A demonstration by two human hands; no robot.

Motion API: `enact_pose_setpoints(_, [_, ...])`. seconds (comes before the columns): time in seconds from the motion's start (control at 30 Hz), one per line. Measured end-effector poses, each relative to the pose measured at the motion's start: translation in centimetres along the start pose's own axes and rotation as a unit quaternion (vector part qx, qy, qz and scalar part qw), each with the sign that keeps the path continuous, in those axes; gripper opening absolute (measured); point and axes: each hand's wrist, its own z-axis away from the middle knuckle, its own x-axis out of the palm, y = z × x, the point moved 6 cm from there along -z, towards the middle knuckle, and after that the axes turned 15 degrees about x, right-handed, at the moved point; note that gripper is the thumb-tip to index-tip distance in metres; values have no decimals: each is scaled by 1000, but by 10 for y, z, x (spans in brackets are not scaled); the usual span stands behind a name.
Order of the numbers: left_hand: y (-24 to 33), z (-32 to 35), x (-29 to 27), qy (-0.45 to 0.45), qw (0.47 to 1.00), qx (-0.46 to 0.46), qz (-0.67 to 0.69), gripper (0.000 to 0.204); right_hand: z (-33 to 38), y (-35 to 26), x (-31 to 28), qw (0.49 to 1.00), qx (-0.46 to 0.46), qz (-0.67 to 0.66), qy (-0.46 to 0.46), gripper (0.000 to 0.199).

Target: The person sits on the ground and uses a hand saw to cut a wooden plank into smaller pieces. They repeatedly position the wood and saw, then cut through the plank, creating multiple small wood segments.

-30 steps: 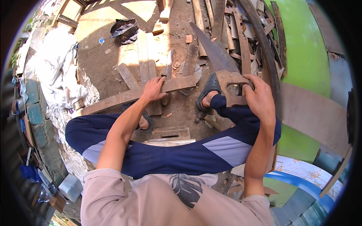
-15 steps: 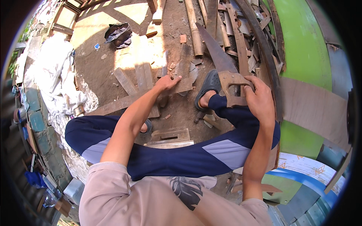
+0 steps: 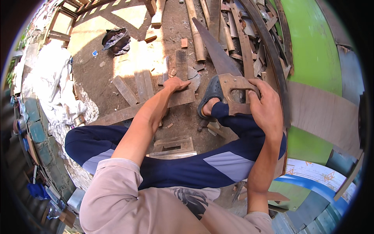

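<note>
The right hand [image 3: 267,109] is clenched round the wooden handle of a saw [image 3: 218,58]; its blade runs up and away over the ground toward the stacked timber [image 3: 241,35] at the top edge. The left hand [image 3: 175,84] lies flat, fingers spread, on a plank [image 3: 128,113] that stretches across the bare dirt (grasping nothing, only pressing); a sandalled foot [image 3: 210,97] sits just beside the plank's right end, between the two hands. Short offcuts [image 3: 142,84] lie near. The step looks like steadying the plank ahead of a cut; the next move would call for bringing the blade onto the wood and holding it firmly down.
</note>
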Motion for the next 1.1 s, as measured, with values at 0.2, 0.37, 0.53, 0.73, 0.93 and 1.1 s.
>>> enact_pose_setpoints(0.2, [-18, 1, 9, -35, 997, 57, 34, 112, 2, -8, 1, 1000, -18, 1, -11, 32])
enact_pose_setpoints(0.37, [-2, 31, 16, 16, 998, 28, 63, 124, 3, -2, 2, 1000, -28, 5, 5, 30])
enact_pose_setpoints(0.53, [15, 64, 13, 109, 990, 86, 18, 133, 8, 2, -4, 1000, -15, -16, 0, 28])
enact_pose_setpoints(0.73, [-15, 82, 37, 151, 927, 328, -105, 121, 4, 4, -10, 1000, 3, -17, 8, 31])
enact_pose_setpoints(0.93, [-16, 78, -10, 138, 921, 351, -95, 96, 3, 18, -15, 999, 29, -10, 11, 33])
enact_pose_setpoints(1.1, [-31, 49, -52, 164, 939, 287, -98, 91, -1, 15, -9, 999, 23, -25, 0, 31])
